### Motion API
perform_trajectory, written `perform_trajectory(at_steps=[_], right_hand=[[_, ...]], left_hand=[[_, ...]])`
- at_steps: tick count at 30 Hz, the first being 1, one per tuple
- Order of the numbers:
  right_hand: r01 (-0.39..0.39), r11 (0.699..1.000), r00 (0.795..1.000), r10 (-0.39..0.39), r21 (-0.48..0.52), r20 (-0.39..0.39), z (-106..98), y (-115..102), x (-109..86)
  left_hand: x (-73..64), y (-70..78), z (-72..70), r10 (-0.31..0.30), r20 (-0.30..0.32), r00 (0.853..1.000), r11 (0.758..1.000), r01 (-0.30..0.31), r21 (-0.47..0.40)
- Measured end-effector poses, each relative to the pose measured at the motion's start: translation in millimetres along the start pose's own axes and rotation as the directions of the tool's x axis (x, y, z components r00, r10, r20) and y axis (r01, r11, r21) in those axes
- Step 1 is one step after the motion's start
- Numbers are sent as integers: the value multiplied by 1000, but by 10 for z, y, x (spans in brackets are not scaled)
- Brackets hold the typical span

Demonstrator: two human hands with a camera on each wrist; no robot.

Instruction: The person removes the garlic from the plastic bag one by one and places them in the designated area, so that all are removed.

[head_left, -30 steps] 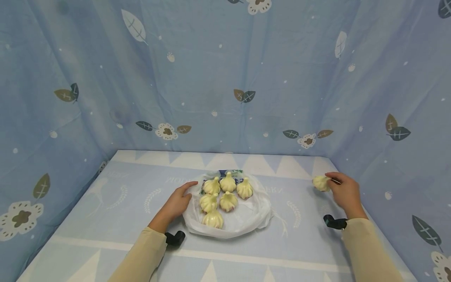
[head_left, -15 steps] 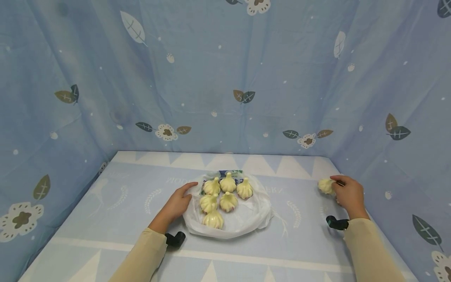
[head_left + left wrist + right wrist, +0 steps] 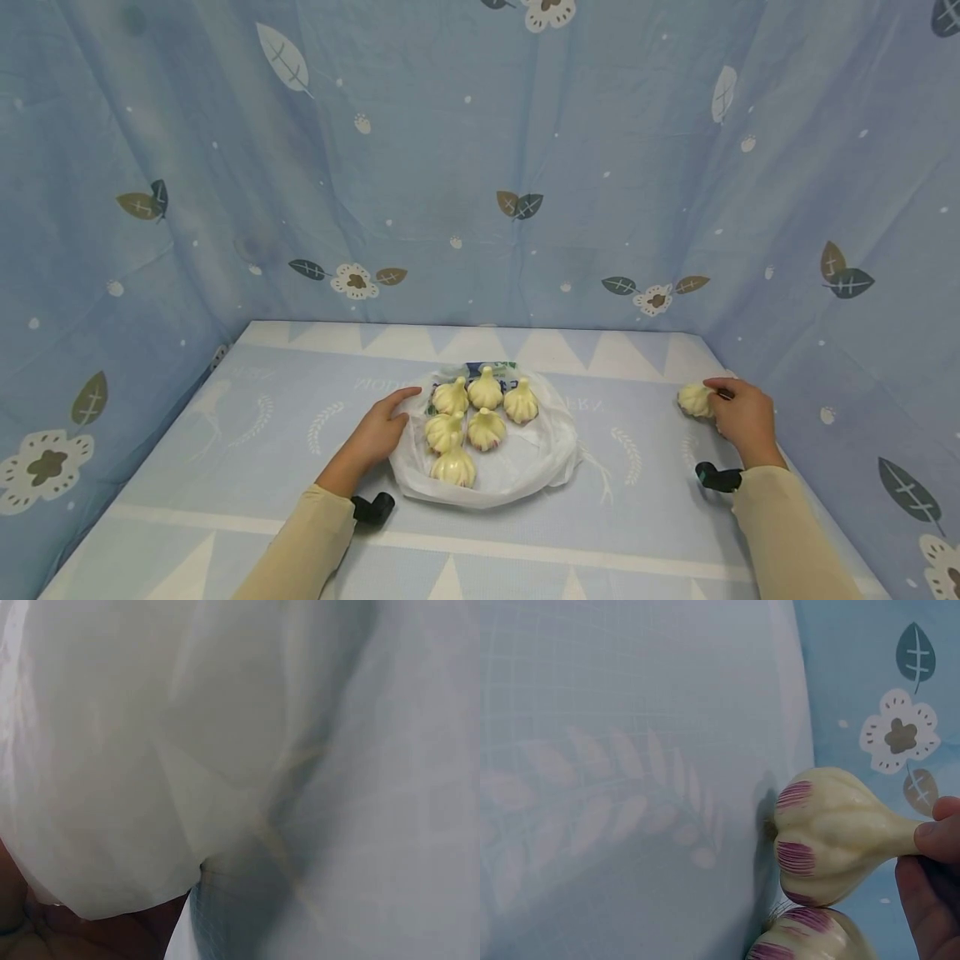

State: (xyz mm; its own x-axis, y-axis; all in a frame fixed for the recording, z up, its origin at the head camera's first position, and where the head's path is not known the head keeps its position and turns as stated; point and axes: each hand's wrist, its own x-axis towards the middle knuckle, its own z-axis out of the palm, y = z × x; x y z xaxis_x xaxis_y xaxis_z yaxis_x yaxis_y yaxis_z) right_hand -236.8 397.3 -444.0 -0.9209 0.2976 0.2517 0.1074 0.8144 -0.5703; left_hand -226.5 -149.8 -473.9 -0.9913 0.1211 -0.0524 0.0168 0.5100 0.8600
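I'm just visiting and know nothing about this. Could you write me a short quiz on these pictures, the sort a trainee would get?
1. How many garlic bulbs lie in the white plastic bag?
2. True or false: the left hand is holding up a garlic bulb.
3. By which part does the right hand pinch its bulb?

Key:
1. Six.
2. False; it is at the bag's edge.
3. The stem.
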Motion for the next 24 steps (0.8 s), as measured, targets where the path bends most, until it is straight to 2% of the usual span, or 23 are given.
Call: perform_trajectory(at_steps=[4,13,24], right_hand=[[1,1000,1000,-1,3,8,-8,-16,-11],[65,997,998,-65,-40,6,-26,-69,-52],[118,992,993,-117,-41,22,-53,-345,-91]], left_hand=[[7,1,-4,-4,8,1000,1000,4,-7],[18,-2,-3,-1,10,1000,1000,1,1],[27,-8,-18,-6,6,1000,1000,6,19]])
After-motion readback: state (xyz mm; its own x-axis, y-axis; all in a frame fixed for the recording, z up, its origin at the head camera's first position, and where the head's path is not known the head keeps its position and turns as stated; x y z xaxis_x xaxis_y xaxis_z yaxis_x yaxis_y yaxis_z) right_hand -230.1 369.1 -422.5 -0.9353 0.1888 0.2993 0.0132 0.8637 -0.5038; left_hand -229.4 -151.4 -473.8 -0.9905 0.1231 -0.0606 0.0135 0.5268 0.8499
